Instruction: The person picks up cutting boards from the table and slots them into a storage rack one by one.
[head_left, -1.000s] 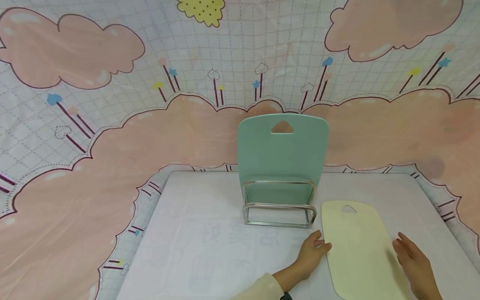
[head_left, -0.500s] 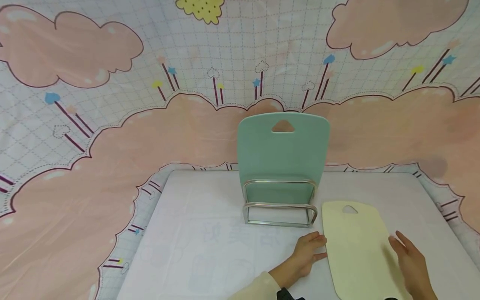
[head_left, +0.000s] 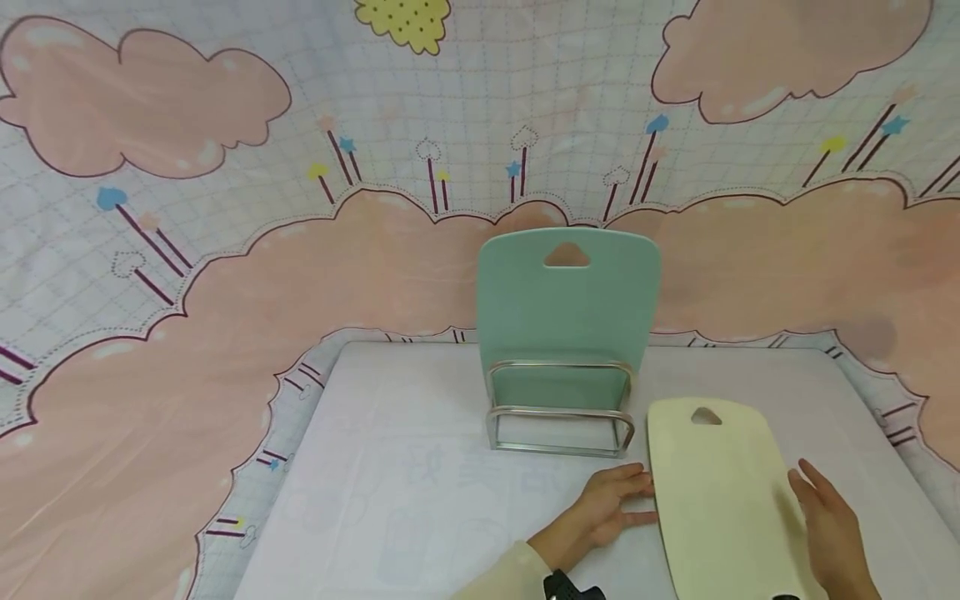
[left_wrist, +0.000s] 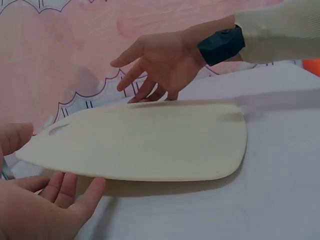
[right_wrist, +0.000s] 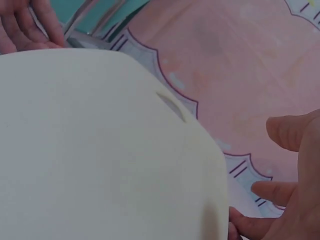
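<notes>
A cream cutting board (head_left: 723,500) with a hole near its far end lies between the two hands, low over the white table. Under its left long edge are the straight fingertips of my left hand (head_left: 607,504); the left wrist view shows that hand's thumb (left_wrist: 15,137) raised off the board. Beside the opposite edge is my right hand (head_left: 832,533), thumb apart from the board and some fingertips at or below the edge in the right wrist view. In the left wrist view a dark gap and shadow show beneath the board's near edge, so that side is raised.
A metal rack (head_left: 558,429) stands behind and left of the cream board. A green cutting board (head_left: 567,308) stands upright in its back slot. The white table (head_left: 375,467) meets a wall covered with cloud-patterned cloth (head_left: 405,275).
The cream board has shifted slightly to the right and its outline has grown a little. My left fingers have straightened and slid under its edge; the right hand has moved only slightly.
</notes>
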